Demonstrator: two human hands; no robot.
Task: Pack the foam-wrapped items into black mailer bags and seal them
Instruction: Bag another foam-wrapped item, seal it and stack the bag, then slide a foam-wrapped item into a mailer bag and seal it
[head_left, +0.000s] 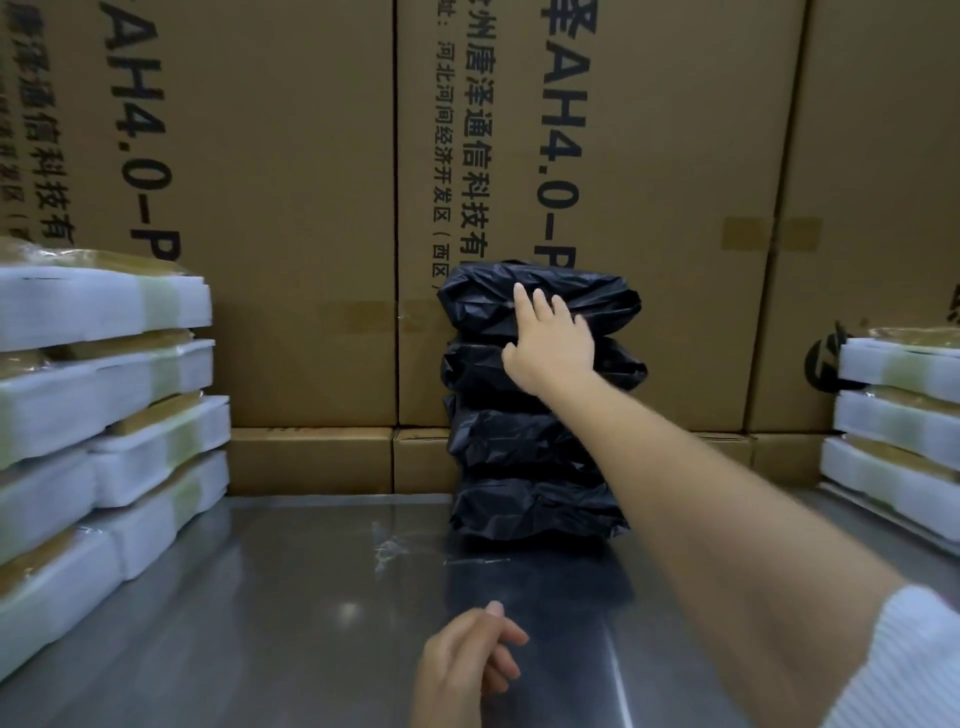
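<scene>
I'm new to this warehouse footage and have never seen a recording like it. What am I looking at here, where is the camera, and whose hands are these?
There is no machine: a person wears a camera on the head, looking forward and down at both hands. The right hand reaches out with straight fingers and rests on the top black mailer bag of a stack of four standing on the metal table. The left hand hovers near the bottom edge, loosely curled, holding nothing. Foam-wrapped items wait in a left stack and a right stack. Cardboard boxes form the wall behind.
</scene>
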